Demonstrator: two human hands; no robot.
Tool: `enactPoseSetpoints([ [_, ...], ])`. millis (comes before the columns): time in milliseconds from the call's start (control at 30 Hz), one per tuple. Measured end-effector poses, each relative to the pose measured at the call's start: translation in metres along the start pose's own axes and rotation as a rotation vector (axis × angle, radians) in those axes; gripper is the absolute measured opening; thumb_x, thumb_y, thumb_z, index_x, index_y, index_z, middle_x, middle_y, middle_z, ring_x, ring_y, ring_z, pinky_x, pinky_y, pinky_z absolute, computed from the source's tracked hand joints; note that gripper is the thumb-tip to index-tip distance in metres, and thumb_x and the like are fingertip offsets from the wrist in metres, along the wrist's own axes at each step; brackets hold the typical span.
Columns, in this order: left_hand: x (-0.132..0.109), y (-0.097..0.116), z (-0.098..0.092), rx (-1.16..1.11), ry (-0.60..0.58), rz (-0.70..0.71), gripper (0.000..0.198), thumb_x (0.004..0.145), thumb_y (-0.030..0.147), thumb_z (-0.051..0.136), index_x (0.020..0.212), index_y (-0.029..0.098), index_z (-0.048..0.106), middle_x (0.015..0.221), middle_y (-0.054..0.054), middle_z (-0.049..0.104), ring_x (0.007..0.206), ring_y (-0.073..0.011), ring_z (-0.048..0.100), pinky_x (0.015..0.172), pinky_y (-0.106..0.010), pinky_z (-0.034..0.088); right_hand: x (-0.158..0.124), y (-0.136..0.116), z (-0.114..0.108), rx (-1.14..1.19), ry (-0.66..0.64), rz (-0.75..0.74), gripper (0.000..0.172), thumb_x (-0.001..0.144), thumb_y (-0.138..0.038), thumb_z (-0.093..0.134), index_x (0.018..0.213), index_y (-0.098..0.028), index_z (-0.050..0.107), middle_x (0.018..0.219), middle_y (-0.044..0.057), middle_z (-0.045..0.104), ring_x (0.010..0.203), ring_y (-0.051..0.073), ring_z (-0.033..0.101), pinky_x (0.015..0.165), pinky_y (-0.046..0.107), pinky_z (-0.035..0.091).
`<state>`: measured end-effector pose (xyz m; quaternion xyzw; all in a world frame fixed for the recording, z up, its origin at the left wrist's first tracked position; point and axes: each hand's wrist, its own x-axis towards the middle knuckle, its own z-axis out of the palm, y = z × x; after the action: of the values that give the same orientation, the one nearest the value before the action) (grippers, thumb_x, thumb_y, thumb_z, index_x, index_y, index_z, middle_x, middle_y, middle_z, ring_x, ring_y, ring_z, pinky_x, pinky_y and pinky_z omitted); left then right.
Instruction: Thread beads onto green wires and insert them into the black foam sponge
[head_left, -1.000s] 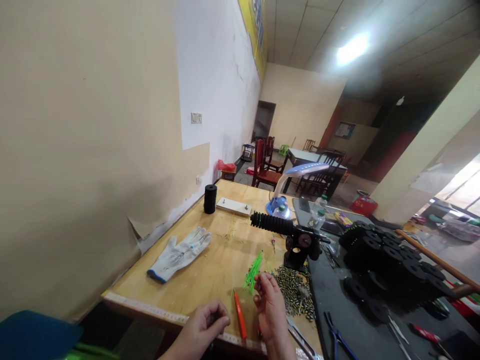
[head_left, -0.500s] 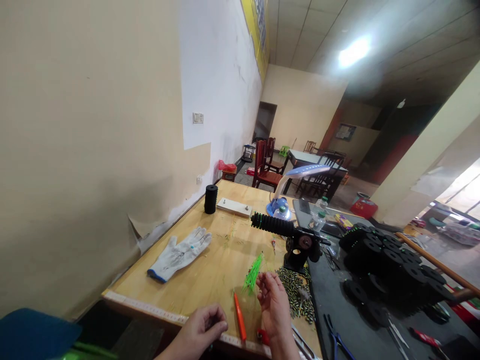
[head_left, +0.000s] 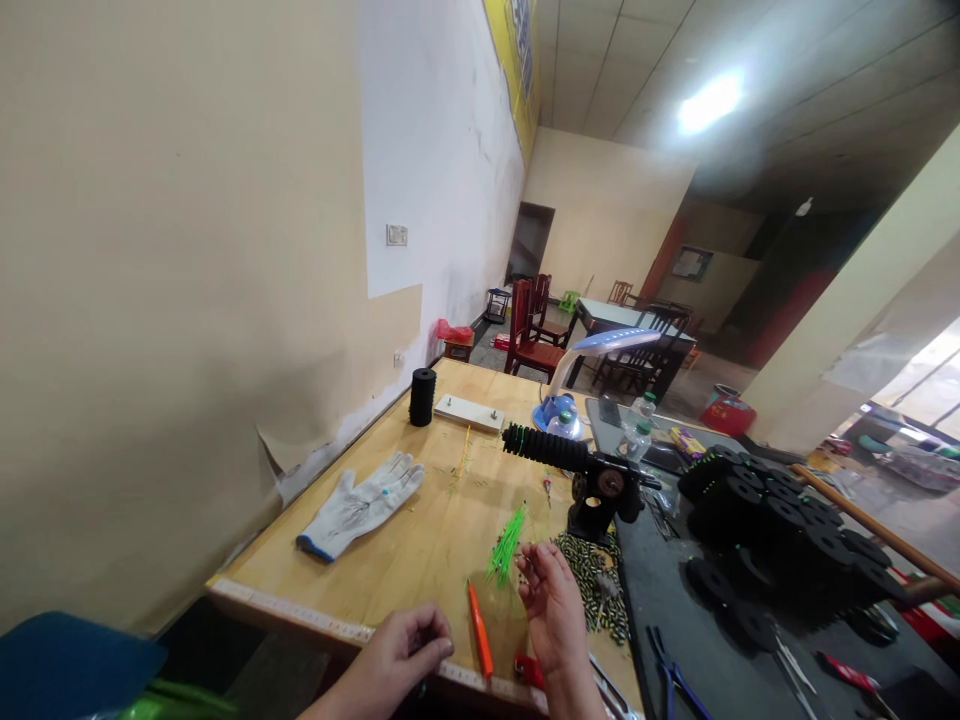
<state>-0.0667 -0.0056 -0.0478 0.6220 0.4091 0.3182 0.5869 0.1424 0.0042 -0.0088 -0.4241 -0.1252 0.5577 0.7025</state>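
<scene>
The right hand (head_left: 551,608) is raised just above the near edge of the wooden table (head_left: 416,575), palm turned left, fingers loosely bent. Whether the fingertips pinch anything cannot be told. Just beyond those fingertips lies a bundle of bright green strands (head_left: 507,545), pointing toward the far edge. The left hand (head_left: 405,652) rests at the near edge, well apart from the right, with its fingers curled in against the thumb. Something dark shows between them, too small to make out.

Between the two hands an orange-handled tool (head_left: 480,645) lies on the table, its tip toward the green strands. A small red piece (head_left: 525,668) sits at the near edge beside the right wrist. To the right of the right hand is a heap of small black-and-yellow pieces (head_left: 596,590), spreading onto a dark mat (head_left: 675,615). Behind the heap stands a black stand (head_left: 600,500) carrying a ribbed black rod (head_left: 544,448) that points left.

Toward the left edge lies a white work glove (head_left: 360,505). Near the far left corner stand a black cylinder (head_left: 421,397) and a pale wooden block (head_left: 469,413). A blue desk lamp (head_left: 592,350) rises at the far edge. Stacked black discs (head_left: 772,510) crowd the right side, and blue-handled pliers (head_left: 675,680) lie on the mat.
</scene>
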Motion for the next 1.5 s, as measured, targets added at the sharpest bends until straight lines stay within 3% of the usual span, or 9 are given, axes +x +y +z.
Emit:
enactPoseSetpoints([
  [133, -0.001, 0.020, -0.005, -0.111, 0.216, 0.046, 0.037, 0.072, 0.053, 0.070, 0.067, 0.018, 0.060, 0.096, -0.009, 0.067, 0.096, -0.0240, 0.056, 0.084, -0.030, 0.041, -0.016, 0.002, -0.003, -0.137, -0.090, -0.016, 0.047, 0.049, -0.044, 0.090, 0.071, -0.019, 0.057, 0.063, -0.003, 0.066, 0.055, 0.009, 0.057, 0.042, 0.014, 0.037],
  [233, -0.002, 0.035, -0.001, -0.279, 0.314, -0.024, 0.037, 0.067, 0.052, 0.075, 0.070, 0.017, 0.062, 0.099, -0.007, 0.066, 0.080, -0.0169, 0.055, 0.072, -0.026, 0.042, -0.037, 0.010, -0.002, -0.346, -0.232, -0.014, 0.042, 0.062, -0.050, 0.083, 0.065, -0.017, 0.056, 0.058, -0.003, 0.061, 0.048, 0.006, 0.048, 0.043, 0.015, 0.036],
  [333, -0.002, 0.041, 0.010, -0.520, 0.269, -0.148, 0.037, 0.066, 0.048, 0.079, 0.078, 0.015, 0.066, 0.081, -0.001, 0.063, 0.058, -0.0081, 0.045, 0.054, -0.022, 0.034, -0.057, 0.021, 0.004, -0.463, -0.383, 0.042, 0.044, 0.067, -0.055, 0.078, 0.065, -0.017, 0.057, 0.060, -0.001, 0.061, 0.047, 0.007, 0.046, 0.043, 0.017, 0.036],
  [533, 0.000, 0.040, 0.023, -0.847, 0.086, -0.286, 0.047, 0.060, 0.050, 0.083, 0.082, 0.013, 0.066, 0.055, 0.004, 0.055, 0.050, -0.0094, 0.047, 0.053, -0.025, 0.036, -0.069, 0.039, 0.011, -0.472, -0.440, 0.100, 0.043, 0.069, -0.056, 0.075, 0.067, -0.017, 0.056, 0.068, 0.003, 0.065, 0.061, 0.013, 0.057, 0.044, 0.018, 0.038],
  [800, 0.003, 0.039, 0.021, -0.888, 0.020, -0.312, 0.042, 0.064, 0.048, 0.082, 0.075, 0.014, 0.060, 0.051, 0.005, 0.054, 0.046, -0.0090, 0.046, 0.050, -0.024, 0.033, -0.059, 0.053, 0.004, -0.498, -0.399, 0.108, 0.043, 0.069, -0.055, 0.075, 0.066, -0.017, 0.056, 0.064, 0.002, 0.065, 0.055, 0.011, 0.055, 0.041, 0.016, 0.036],
  [1500, 0.004, 0.037, 0.018, -0.892, -0.034, -0.290, 0.036, 0.069, 0.044, 0.079, 0.072, 0.014, 0.059, 0.051, 0.004, 0.055, 0.045, -0.0085, 0.045, 0.048, -0.024, 0.030, -0.060, 0.049, 0.012, -0.492, -0.396, 0.160, 0.040, 0.069, -0.052, 0.074, 0.066, -0.018, 0.055, 0.063, 0.002, 0.066, 0.055, 0.011, 0.056, 0.043, 0.017, 0.037],
])
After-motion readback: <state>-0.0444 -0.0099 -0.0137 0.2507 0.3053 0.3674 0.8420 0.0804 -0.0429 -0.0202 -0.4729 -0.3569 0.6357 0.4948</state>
